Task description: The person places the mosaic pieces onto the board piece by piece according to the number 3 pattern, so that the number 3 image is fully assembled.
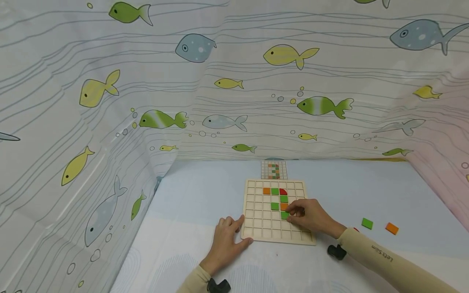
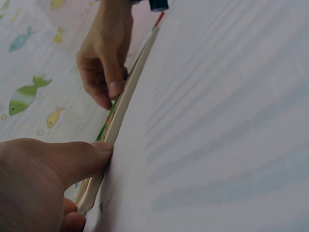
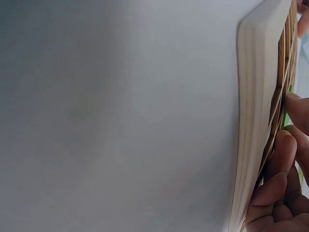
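A square wooden grid board (image 1: 261, 232) lies on the table with several coloured tiles in its cells: orange (image 1: 266, 191), green (image 1: 275, 206) and a red one with a rounded corner (image 1: 283, 191). At the board's near left corner, my left hand (image 1: 224, 243) holds it, thumb along the front edge and fingers at the left side. My right hand (image 1: 311, 215) reaches over the board from the right, its thumb and fingertips pinching at a green tile (image 1: 284, 215) below an orange one. In the right wrist view, a sliver of green tile (image 3: 284, 120) shows between those fingertips.
Behind the board stands a small pattern card (image 1: 265, 173) with a similar tile arrangement. To the right lie a loose green tile (image 1: 367, 223) and an orange tile (image 1: 391, 228); a red piece (image 1: 356, 230) is mostly hidden by the right wrist. Fish-printed curtains (image 1: 227, 101) surround the table.
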